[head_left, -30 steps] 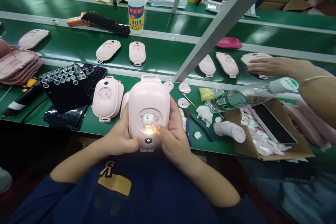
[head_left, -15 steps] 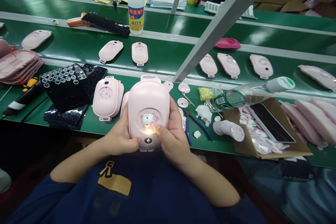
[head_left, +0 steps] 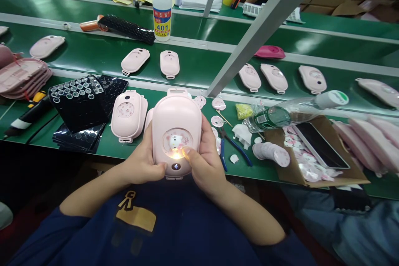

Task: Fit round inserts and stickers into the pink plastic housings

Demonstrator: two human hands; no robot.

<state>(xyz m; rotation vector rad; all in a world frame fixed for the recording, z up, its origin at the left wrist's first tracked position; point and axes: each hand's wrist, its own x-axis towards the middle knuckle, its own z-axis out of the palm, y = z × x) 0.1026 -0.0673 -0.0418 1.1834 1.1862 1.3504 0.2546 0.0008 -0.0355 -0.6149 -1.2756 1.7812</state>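
Note:
Both hands hold a pale pink rounded plastic device (head_left: 176, 112) in front of my chest. Its round window shows a white cat figure, a glowing yellow light and, below, a small display reading 4. My left hand (head_left: 145, 160) grips the left side, thumb at the lower edge near the display. My right hand (head_left: 207, 160) wraps the right side, its thumb on the window's lower right rim beside the light. Fingers behind the device are hidden. Similar pink devices (head_left: 127, 116) rest on the green bench just left of it, one partly covered.
Blue-handled pliers (head_left: 235, 149), round printed discs (head_left: 217, 121) and a water bottle (head_left: 286, 112) lie to the right, by a cardboard box (head_left: 283, 170) with a phone on it. Black sticker sheets (head_left: 76, 99) lie left. A metal post (head_left: 249, 37) slants overhead. Pink devices line the conveyor (head_left: 199, 60).
The pink devices on the conveyor have shifted slightly to the right. Across the bench, another person's hands and the white item they held have left view. My grip looks the same.

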